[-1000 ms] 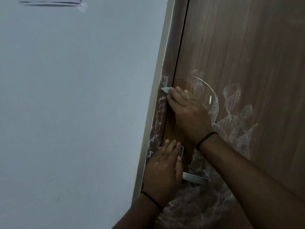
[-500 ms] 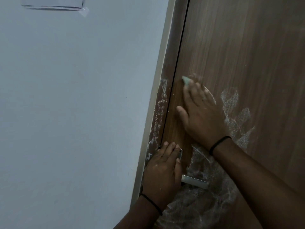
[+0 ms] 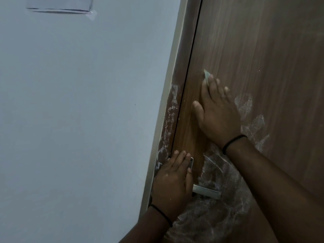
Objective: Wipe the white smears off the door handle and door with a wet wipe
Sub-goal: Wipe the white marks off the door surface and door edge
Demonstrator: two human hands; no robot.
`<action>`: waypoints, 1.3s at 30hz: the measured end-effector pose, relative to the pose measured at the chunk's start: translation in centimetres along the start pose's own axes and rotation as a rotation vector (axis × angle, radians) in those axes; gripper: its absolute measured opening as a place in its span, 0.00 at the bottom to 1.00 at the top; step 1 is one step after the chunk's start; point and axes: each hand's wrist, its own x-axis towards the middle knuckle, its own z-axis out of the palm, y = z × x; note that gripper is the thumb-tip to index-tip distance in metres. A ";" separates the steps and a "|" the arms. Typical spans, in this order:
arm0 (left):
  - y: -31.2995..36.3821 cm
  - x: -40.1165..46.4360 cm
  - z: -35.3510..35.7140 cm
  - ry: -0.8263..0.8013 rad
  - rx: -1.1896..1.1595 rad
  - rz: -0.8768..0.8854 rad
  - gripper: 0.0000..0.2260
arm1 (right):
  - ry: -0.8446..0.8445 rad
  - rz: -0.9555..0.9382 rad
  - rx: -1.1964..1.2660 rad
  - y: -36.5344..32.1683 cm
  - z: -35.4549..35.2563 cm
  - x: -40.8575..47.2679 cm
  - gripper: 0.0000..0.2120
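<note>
A brown wood-grain door (image 3: 263, 50) fills the right of the view, with its brown frame (image 3: 177, 81) and a pale trim strip (image 3: 172, 67) running beside a grey-white wall (image 3: 78, 102) on the left. The right hand (image 3: 217, 113) is laid flat against the door above the handle, its fingers straight and close together and its thumb spread out to the left. A pale green wet wipe (image 3: 206, 75) is pressed under the fingertips, and only one pointed corner of it is seen past them. The left hand (image 3: 171, 183) is placed lower, at the door's edge, with its fingers curled over the metal plate (image 3: 192, 163) of the door handle (image 3: 206, 191), whose silver lever is seen projecting to the right from beneath the palm. A thin black band is worn on each wrist. White smears (image 3: 249, 116) are seen on the door to the right of the right hand, and a larger cloudy patch is spread around and below the lever. More white streaks (image 3: 171, 116) are found on the frame, left of the dark gap between frame and door. The wood between the two hands appears free of smears. At the top left of the wall, the lower edge of a sheet of paper (image 3: 59, 4) is seen, with a piece of tape at its corner.
</note>
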 end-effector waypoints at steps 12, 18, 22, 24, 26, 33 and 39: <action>0.2 -0.2 0.5 0.002 0.023 0.008 0.17 | 0.004 0.033 0.012 0.6 0.9 -4.4 0.30; 0.4 0.1 0.5 0.019 0.055 -0.006 0.19 | -0.092 -0.109 0.040 -1.2 1.0 -4.7 0.30; 0.1 0.2 0.6 0.015 0.072 0.049 0.19 | -0.070 -0.054 -0.011 1.9 1.0 -7.2 0.29; 0.2 0.2 0.9 0.004 0.070 0.053 0.20 | -0.032 0.029 0.027 2.5 0.6 -6.1 0.30; 0.5 0.1 1.3 -0.010 0.062 0.039 0.21 | -0.036 0.044 0.057 1.7 0.4 -4.7 0.30; -0.1 -0.2 1.3 -0.066 0.022 0.024 0.22 | -0.145 -0.177 0.008 1.4 2.3 -11.6 0.28; 0.0 -0.2 1.1 -0.092 0.020 0.014 0.23 | -0.113 -0.009 0.039 0.9 1.4 -9.5 0.31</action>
